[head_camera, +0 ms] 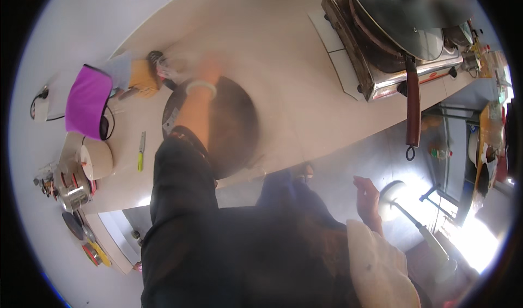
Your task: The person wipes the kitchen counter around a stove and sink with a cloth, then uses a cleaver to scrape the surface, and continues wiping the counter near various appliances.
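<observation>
My left hand (211, 66), blurred and with a pale bangle at the wrist, reaches over a dark round board or pan (233, 122) on the countertop (286, 103). Its fingers lie near that object's far edge; whether they hold anything cannot be told. My right hand (367, 197) hangs beside my body, off the counter, its fingers loosely apart with nothing visible in them. A pale cloth or sleeve (378, 263) covers the right arm below it. Left of the dark round object lies a knife with a yellow-green handle (140, 161).
A gas stove (378, 81) at the upper right bears a pan with a tilted glass lid (392, 22); its brown handle (413, 103) overhangs the counter edge. A purple cloth (88, 103), white pot (97, 161) and steel pot (74, 193) are at the left.
</observation>
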Action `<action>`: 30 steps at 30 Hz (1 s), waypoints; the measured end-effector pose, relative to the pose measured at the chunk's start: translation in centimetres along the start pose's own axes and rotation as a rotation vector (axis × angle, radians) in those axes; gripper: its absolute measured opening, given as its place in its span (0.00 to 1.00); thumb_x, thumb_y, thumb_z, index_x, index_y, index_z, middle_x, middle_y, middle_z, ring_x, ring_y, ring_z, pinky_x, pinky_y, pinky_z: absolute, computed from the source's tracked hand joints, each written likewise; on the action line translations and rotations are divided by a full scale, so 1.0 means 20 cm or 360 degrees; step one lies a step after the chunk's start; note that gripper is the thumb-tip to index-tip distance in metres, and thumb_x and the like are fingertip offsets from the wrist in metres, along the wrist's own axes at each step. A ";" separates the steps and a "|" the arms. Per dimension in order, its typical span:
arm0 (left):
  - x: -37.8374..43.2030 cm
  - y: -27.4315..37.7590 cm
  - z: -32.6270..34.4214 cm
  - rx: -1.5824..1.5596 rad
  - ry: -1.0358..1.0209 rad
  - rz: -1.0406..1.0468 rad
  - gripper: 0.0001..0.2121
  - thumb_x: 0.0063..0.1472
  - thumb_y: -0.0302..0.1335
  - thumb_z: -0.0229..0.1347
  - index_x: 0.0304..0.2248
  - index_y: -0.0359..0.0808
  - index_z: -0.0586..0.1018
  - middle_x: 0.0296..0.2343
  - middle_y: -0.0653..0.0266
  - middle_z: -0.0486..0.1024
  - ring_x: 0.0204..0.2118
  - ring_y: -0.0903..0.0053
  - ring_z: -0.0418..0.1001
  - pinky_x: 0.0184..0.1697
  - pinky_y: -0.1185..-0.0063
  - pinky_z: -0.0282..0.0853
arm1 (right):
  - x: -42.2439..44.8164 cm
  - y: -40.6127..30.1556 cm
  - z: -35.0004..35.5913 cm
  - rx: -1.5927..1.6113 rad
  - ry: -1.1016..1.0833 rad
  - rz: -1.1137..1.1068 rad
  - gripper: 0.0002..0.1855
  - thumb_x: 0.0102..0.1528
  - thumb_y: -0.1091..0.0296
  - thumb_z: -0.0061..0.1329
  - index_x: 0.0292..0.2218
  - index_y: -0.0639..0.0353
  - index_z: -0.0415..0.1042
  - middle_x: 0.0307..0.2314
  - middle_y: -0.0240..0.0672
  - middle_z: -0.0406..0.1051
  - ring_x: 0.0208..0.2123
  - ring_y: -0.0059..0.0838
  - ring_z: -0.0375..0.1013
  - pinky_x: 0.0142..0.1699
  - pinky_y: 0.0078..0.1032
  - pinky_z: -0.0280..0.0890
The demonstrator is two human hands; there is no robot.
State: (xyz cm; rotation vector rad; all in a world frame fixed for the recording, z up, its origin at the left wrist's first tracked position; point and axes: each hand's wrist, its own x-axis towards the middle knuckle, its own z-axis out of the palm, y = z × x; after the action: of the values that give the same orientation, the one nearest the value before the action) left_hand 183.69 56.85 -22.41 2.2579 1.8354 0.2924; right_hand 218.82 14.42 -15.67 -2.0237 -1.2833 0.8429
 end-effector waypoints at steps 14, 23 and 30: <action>-0.04 0.29 0.13 0.0209 -0.0995 0.0593 0.17 0.48 0.39 0.55 0.31 0.33 0.77 0.32 0.51 0.75 0.37 0.58 0.72 0.40 0.68 0.66 | 0.09 -0.04 0.09 0.0033 -0.0046 -0.0011 0.12 0.54 0.83 0.40 0.38 0.62 0.72 0.27 0.41 0.72 0.31 0.36 0.73 0.36 0.25 0.66; -0.68 0.63 0.26 0.0036 -0.1133 0.0560 0.16 0.53 0.35 0.55 0.37 0.33 0.71 0.35 0.51 0.71 0.40 0.57 0.70 0.43 0.67 0.66 | -0.01 0.05 -0.01 0.0081 -0.0010 -0.0103 0.12 0.54 0.82 0.39 0.38 0.62 0.71 0.26 0.41 0.72 0.31 0.36 0.73 0.36 0.25 0.66; -1.07 1.10 0.25 -0.0357 -0.0965 0.0435 0.14 0.54 0.31 0.54 0.36 0.30 0.70 0.35 0.50 0.71 0.38 0.57 0.71 0.41 0.67 0.68 | -0.11 0.11 -0.06 0.0098 -0.0031 -0.0205 0.12 0.53 0.83 0.39 0.38 0.62 0.72 0.26 0.42 0.72 0.29 0.37 0.73 0.34 0.25 0.66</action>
State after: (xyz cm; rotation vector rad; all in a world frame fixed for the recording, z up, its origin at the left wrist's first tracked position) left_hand 201.42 31.35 -21.10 2.1208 1.1351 -0.1331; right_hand 220.31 11.36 -16.15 -1.8679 -1.3659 0.8331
